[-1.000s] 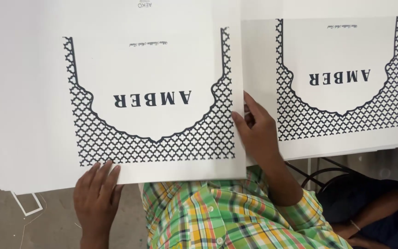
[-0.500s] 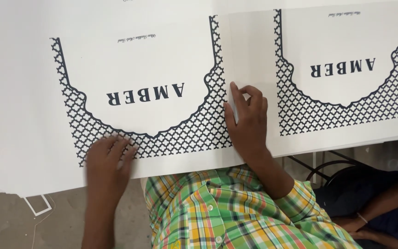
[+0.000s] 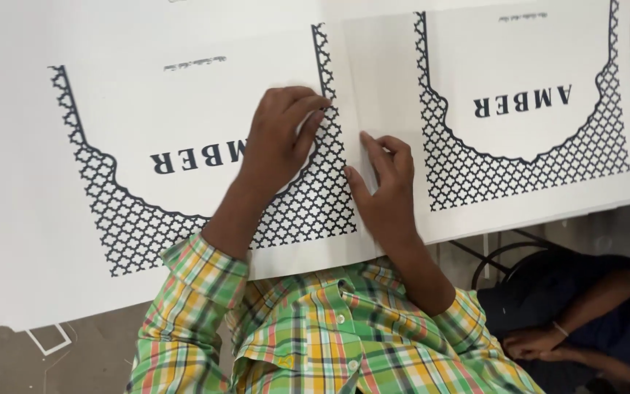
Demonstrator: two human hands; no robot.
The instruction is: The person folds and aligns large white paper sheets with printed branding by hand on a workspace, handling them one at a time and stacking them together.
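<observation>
While both hands press flat, the printed white sheet [image 3: 184, 131] lies spread across the table, nothing gripped.
Left to right: left hand [image 3: 280, 135], fingers loosely curled and holding nothing, now rests high on the lattice-bordered panel, having climbed from the sheet's near edge; right hand [image 3: 384, 186], fingers extended and likewise holding nothing, bears on the plain strip [image 3: 373, 80] between panels, shifted slightly up; second printed panel [image 3: 526, 109] sits untouched. Judged: smoothing or creasing is progressing inward. Seated person's arm [image 3: 585, 321], lower right.
</observation>
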